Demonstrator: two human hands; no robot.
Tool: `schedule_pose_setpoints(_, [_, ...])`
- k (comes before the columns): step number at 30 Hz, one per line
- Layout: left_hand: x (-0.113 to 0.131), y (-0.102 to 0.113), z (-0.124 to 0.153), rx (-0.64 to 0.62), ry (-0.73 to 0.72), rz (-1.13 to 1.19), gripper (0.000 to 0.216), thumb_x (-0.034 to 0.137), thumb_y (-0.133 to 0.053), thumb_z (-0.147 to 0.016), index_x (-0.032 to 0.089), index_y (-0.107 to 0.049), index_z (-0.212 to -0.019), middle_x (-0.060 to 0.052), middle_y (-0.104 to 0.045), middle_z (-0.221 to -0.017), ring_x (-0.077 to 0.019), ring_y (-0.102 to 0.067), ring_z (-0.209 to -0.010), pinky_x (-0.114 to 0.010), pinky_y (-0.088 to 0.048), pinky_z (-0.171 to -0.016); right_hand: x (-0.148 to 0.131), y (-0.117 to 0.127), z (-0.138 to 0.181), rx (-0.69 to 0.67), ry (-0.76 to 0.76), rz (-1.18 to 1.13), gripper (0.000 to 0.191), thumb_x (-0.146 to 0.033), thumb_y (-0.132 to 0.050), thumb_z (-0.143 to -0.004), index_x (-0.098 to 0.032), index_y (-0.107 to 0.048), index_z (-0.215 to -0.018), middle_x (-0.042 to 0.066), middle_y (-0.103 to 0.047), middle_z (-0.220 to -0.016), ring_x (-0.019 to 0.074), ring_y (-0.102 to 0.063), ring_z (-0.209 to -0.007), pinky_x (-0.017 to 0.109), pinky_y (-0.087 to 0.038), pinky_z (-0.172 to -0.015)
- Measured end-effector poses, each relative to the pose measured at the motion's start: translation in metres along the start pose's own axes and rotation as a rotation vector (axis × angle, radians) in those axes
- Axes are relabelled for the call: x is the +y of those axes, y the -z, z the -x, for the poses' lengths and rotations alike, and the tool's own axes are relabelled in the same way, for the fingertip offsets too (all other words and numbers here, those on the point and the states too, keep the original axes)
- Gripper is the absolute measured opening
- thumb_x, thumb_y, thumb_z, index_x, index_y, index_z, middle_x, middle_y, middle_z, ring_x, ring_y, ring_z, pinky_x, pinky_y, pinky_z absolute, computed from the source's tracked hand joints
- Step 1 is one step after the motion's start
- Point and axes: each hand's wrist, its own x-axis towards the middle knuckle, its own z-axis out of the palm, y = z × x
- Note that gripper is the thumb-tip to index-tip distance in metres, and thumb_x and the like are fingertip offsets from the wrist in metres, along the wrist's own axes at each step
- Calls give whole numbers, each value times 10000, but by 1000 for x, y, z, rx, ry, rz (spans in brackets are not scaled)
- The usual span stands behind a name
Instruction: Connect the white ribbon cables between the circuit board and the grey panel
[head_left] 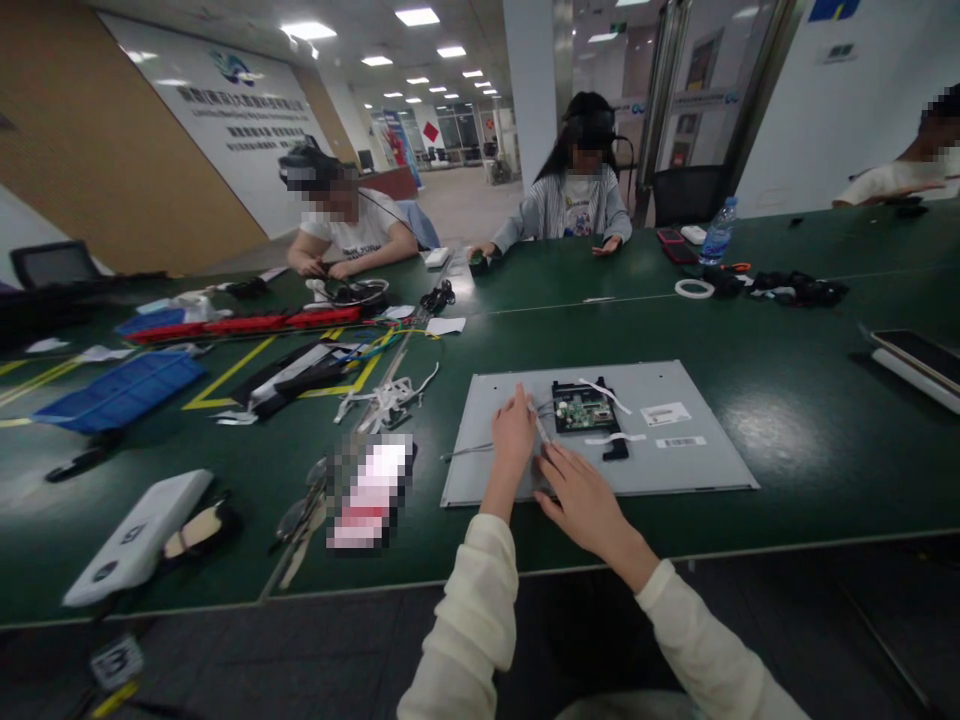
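A grey metal panel point(675, 455) lies flat on the green table in front of me. A small green circuit board point(583, 408) sits in a black frame near the panel's middle, with white tape strips and thin wires around it. My left hand point(512, 438) rests on the panel left of the board, fingers stretched forward and pressing a flat white cable. My right hand point(579, 497) lies beside it on the panel's near edge, fingers spread flat, touching the same cable. Neither hand holds anything.
White tape scraps point(390, 395), a blue tray point(120, 392), a red strip point(247, 323) and a white device point(139, 538) lie to the left. Three other people sit at the far side. A water bottle point(718, 232) and tape roll point(694, 288) stand at the back right.
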Motion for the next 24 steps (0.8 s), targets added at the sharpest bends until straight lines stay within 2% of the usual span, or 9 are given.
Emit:
schedule_pose_setpoints(11, [-1,-4,0,45,-10,-9,495,172,-448,-921,142,-353,-1406,-129,-658,-1184,-225,-599,-1109,-331,-407,-913,-1,3,0,12,-5,-24,438,-304,-470,-917,-136,-527,-1317,130,-475,-1404,243,-372,-1346,424,-350,-1097])
schedule_pose_setpoints(17, [-7,-2,-1,64,-40,75,528,137,-493,-882,167,-368,-1394,-113,-668,-1165,-222,-607,-1090,-337,-417,-928,-2,6,1,23,-1,-27,420,-292,-468,-916,-142,-542,-1301,122,-464,-1412,247,-373,-1341,418,-341,-1105])
schedule_pose_setpoints(19, [-8,1,1,141,-67,130,525,140,-495,-877,176,-372,-1386,-117,-645,-1198,-225,-598,-1097,-346,-423,-932,-3,6,1,25,2,-29,425,-292,-473,-913,-145,-539,-1306,121,-458,-1416,250,-375,-1339,421,-344,-1103])
schedule_pose_setpoints(21, [-8,6,2,275,-87,179,465,153,-475,-885,181,-414,-1345,-124,-614,-1223,-231,-579,-1108,-358,-428,-931,-2,6,1,29,6,-31,424,-290,-476,-911,-148,-540,-1305,121,-463,-1410,249,-378,-1336,422,-351,-1099])
schedule_pose_setpoints(24, [-6,15,5,474,-60,220,329,178,-433,-905,160,-491,-1229,-121,-623,-1100,-230,-583,-1027,-364,-436,-895,-1,5,1,32,8,-35,420,-284,-478,-908,-150,-544,-1301,123,-476,-1396,245,-378,-1336,422,-361,-1093])
